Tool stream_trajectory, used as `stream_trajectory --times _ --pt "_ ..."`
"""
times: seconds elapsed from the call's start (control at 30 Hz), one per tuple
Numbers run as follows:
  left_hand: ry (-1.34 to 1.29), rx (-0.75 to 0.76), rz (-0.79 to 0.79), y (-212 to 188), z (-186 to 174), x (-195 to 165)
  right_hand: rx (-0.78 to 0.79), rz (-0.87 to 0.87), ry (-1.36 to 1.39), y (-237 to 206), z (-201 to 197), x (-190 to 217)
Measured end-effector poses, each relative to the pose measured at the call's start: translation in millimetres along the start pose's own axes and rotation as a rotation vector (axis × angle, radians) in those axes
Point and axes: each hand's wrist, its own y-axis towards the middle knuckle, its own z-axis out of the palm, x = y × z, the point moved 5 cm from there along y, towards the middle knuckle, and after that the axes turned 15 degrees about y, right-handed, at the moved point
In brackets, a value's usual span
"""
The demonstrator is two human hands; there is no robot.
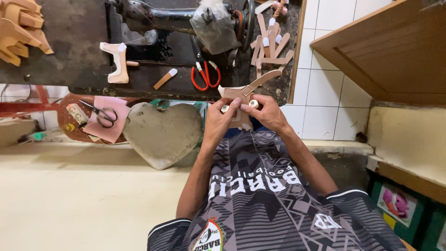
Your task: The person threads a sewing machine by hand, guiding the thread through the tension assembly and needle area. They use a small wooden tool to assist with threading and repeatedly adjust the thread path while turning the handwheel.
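At the far left corner of the bench [69, 42] sits a heap of tan cut pieces [21, 28]. Further along lie a pale shaped piece [118, 62] and a small strip with a white tip [166, 78], both in front of the sewing machine [186, 21]. Below the bench's front edge a pair of dark scissors [104, 114] rests on a pink scrap, beside a grey heart-shaped pad [162, 132].

Red-handled scissors [206, 74] lie just in front of the machine, close to my hands. My left hand [218, 121] is pinching the near edge of the tan strap piece [241, 95], thumb and forefinger closed on it, a pale guard on the fingertip. My right hand [268, 113] pinches the same piece from the other side, also with a guarded fingertip. I hold the piece in the air just off the bench's front edge, near its right corner, its long arm pointing up toward the loose strips [272, 49] piled there.

To do this well, I judge that I should keep both pinches close together so the layers stay lined up, press evenly along the edge, and check the arm lies flat without twisting.
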Motion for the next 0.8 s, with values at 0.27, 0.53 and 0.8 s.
stream_trajectory --times 0.27,0.53,0.8 --pt "-0.017 0.011 -0.057 -10.3 4.6 10.8 0.028 0.008 0.076 -7.3 5.0 -4.6" --pt "-0.027 0.026 -0.06 -11.4 12.6 20.9 -0.023 0.026 0.142 -14.3 2.4 -16.6" --pt "-0.249 0.088 -0.188 -3.9 35.4 39.2 -0.073 0.034 0.249 -19.8 -8.5 -16.5"
